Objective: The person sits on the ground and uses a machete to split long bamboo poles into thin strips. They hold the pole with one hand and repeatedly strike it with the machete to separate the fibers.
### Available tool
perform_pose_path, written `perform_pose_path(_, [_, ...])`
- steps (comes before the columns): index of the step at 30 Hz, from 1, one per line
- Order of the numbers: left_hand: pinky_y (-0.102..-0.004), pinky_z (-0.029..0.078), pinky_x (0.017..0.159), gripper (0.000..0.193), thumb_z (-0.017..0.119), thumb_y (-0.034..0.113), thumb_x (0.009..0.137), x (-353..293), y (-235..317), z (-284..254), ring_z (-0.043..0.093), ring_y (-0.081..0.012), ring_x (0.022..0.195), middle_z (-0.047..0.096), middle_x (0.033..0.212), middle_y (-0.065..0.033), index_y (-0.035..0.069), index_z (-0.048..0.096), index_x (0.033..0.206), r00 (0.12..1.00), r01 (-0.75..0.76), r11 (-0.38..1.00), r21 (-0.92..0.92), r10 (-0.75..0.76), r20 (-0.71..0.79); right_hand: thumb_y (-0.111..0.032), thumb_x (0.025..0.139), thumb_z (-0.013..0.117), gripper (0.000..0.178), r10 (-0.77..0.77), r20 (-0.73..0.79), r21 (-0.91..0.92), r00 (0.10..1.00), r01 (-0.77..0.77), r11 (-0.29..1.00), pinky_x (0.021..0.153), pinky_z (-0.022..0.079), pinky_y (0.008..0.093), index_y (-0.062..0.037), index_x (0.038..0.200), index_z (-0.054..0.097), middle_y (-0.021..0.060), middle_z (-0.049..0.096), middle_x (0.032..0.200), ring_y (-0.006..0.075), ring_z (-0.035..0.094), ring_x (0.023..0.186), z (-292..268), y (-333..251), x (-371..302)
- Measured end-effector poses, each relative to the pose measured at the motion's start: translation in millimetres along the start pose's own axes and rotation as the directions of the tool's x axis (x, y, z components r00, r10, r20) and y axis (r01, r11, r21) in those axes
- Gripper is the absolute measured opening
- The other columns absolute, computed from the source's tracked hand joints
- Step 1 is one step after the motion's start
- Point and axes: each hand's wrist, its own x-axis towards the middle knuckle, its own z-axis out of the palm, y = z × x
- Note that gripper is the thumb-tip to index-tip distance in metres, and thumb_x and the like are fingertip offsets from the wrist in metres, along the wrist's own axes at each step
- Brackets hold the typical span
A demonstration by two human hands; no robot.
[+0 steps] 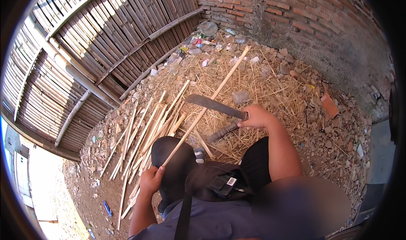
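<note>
My left hand is closed round the near end of a long, pale bamboo strip, which slants up and away to the right. My right hand grips a machete, whose dark, broad blade points left and crosses the strip near its middle. Whether the edge touches the strip or bites into it I cannot tell. Just below the right hand shows a dark, ribbed, rod-like thing; whether the hand touches it is unclear. The strip passes over my left knee.
Many split bamboo strips lie in a loose pile left of my legs. Straw and shavings cover the ground ahead, with litter in the far corner. A bamboo fence stands left, a brick wall right. A blue object lies lower left.
</note>
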Motion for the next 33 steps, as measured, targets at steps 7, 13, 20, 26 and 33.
perform_pose_path(7, [-0.0477,0.046,0.059,0.060,0.063,0.055,0.094,2,6,-2,0.062,-0.0415,0.063,0.060,0.065,-0.0241,-0.001,0.061,0.072,1.000,-0.023,0.997,0.068,0.022,0.008,-0.039,0.080,0.082,0.055,0.184,-0.232,0.153,0.955,-0.150,0.977,0.087,0.054,0.0405,-0.0021,0.119,0.070,0.0187,0.072,0.104,0.0320,0.071,0.097,-10,39,4])
perform_pose_path(13, [-0.0469,0.045,0.059,0.060,0.063,0.054,0.094,1,-2,1,0.060,-0.0381,0.061,0.059,0.063,-0.0227,-0.001,0.059,0.071,1.000,0.009,1.000,0.015,-0.010,0.011,-0.037,0.080,0.082,0.045,0.061,-0.049,0.029,0.997,-0.060,0.998,0.080,0.053,0.0400,-0.0015,0.106,0.072,0.0171,0.072,0.095,0.0295,0.070,0.088,-2,7,2])
perform_pose_path(20, [-0.0466,0.046,0.060,0.060,0.062,0.055,0.094,1,-1,1,0.061,-0.0369,0.062,0.060,0.064,-0.0221,-0.001,0.060,0.071,1.000,0.009,1.000,0.029,-0.009,0.008,-0.036,0.079,0.083,0.043,0.010,-0.023,0.011,1.000,-0.010,1.000,0.074,0.053,0.0380,-0.0025,0.104,0.072,0.0154,0.072,0.088,0.0264,0.071,0.083,3,10,1])
perform_pose_path(26, [-0.0469,0.046,0.061,0.062,0.062,0.058,0.093,0,8,-1,0.062,-0.0387,0.064,0.061,0.065,-0.0225,0.000,0.061,0.072,1.000,0.005,0.999,0.040,-0.006,0.013,-0.038,0.079,0.083,0.054,0.138,-0.200,0.150,0.970,-0.109,0.983,0.085,0.054,0.0402,-0.0031,0.119,0.070,0.0168,0.074,0.099,0.0289,0.071,0.096,-6,43,4])
perform_pose_path(33, [-0.0476,0.046,0.060,0.064,0.061,0.060,0.093,2,-2,1,0.061,-0.0395,0.063,0.060,0.065,-0.0228,-0.001,0.060,0.071,1.000,-0.012,0.999,0.050,0.011,0.005,-0.034,0.080,0.084,0.041,0.064,-0.189,0.162,0.980,-0.034,0.986,0.076,0.051,0.0369,-0.0010,0.101,0.071,0.0136,0.071,0.089,0.0227,0.067,0.082,-2,30,5])
